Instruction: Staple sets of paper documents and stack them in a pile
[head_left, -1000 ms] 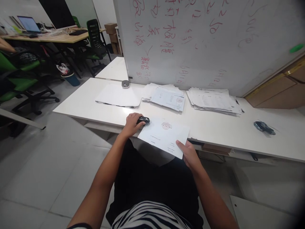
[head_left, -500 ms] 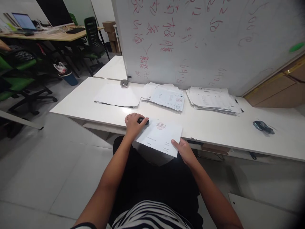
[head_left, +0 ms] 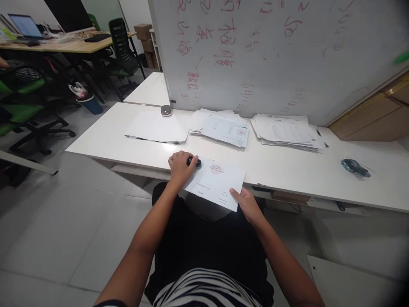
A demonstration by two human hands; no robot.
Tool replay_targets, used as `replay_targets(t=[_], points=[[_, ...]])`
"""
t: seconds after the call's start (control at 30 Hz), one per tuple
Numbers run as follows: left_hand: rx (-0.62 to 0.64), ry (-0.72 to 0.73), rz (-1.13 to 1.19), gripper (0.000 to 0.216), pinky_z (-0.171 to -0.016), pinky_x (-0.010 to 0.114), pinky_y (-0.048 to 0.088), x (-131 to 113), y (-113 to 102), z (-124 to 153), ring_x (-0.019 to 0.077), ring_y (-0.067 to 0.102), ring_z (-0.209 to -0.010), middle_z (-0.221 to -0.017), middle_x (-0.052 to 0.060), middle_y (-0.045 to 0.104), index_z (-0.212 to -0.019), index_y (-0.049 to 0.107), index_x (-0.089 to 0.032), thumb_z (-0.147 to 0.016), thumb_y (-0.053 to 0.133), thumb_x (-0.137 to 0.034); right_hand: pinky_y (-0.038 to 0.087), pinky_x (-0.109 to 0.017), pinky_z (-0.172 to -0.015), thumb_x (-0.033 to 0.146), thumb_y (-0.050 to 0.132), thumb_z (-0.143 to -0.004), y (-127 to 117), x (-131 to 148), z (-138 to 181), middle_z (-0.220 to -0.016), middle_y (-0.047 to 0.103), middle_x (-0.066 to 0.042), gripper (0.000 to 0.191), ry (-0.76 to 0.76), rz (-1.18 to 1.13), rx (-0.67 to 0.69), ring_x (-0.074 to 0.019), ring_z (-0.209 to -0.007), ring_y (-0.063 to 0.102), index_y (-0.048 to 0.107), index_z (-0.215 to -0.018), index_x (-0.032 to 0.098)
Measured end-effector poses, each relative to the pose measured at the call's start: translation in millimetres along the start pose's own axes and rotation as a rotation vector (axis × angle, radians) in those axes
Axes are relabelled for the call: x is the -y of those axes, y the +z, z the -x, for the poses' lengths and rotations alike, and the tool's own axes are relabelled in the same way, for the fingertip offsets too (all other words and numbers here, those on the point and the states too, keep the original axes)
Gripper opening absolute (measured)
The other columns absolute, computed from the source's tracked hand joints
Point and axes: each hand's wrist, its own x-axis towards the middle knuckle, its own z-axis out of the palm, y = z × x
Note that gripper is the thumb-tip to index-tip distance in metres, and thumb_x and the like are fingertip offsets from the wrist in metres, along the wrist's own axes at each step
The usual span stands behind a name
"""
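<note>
My left hand (head_left: 181, 166) is closed around what looks like a small black stapler (head_left: 198, 163), most of it hidden by the fingers. Its rounded end points right and lies over the upper left edge of a white printed paper (head_left: 212, 181) with a round red stamp. The paper overhangs the near edge of the white desk (head_left: 275, 170). At its lower right corner my right hand (head_left: 246, 200) grips it, thumb on top and fingers underneath. I cannot tell whether it is one sheet or several.
Behind the paper lie a blank white stack (head_left: 156, 128), a stamped paper pile (head_left: 225, 130) and another printed stack (head_left: 286, 130). A grey-topped mouse-like object (head_left: 166, 111) sits at the back. A dark object (head_left: 355, 167) lies right. The whiteboard (head_left: 204, 81) borders the desk's far side.
The view has shifted slightly. My left hand and the black stapler have moved a few pixels right over the paper; my right hand keeps its grip.
</note>
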Motion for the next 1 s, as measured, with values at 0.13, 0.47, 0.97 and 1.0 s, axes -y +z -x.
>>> replay_targets(t=[0.13,0.47,0.97,1.0], points=[[0.15,0.075,0.081,0.026,-0.102,0.044,0.028,13,-10,0,0.025,0.044,-0.117,-0.112,0.003,0.06,-0.103,0.062,-0.029,-0.091,0.047,-0.047,0.049,-0.049,-0.096,0.05,0.075,-0.073,6,7,4,-0.112,0.071,-0.008,0.047,0.026,-0.074,0.003,-0.0291,-0.101,0.068,0.07,-0.11,0.021],[0.075,0.164,-0.04,0.038,-0.099,0.042,0.03,24,-2,-2,0.0278,0.044,-0.117,-0.115,0.004,0.06,-0.111,0.06,-0.03,-0.078,0.068,-0.046,0.056,-0.044,-0.082,0.051,0.08,-0.065,-60,51,34,-0.098,0.075,-0.009,0.049,0.101,0.013,-0.085,-0.0279,-0.085,0.071,0.072,-0.102,0.019],[0.014,0.155,-0.078,0.037,-0.1,0.043,0.03,21,3,-3,0.028,0.045,-0.116,-0.112,0.005,0.06,-0.109,0.06,-0.03,-0.077,0.069,-0.045,0.053,-0.048,-0.088,0.057,0.074,-0.069,-96,44,40,-0.106,0.073,-0.007,0.048,-0.03,0.271,-0.348,-0.0312,-0.097,0.067,0.071,-0.1,0.021],[0.013,0.15,-0.081,0.037,-0.1,0.043,0.03,21,3,-3,0.028,0.045,-0.116,-0.112,0.005,0.06,-0.109,0.06,-0.03,-0.077,0.069,-0.045,0.053,-0.049,-0.088,0.057,0.074,-0.07,-96,42,40,-0.105,0.073,-0.007,0.047,-0.013,0.268,-0.342,-0.0313,-0.096,0.067,0.071,-0.1,0.021]])
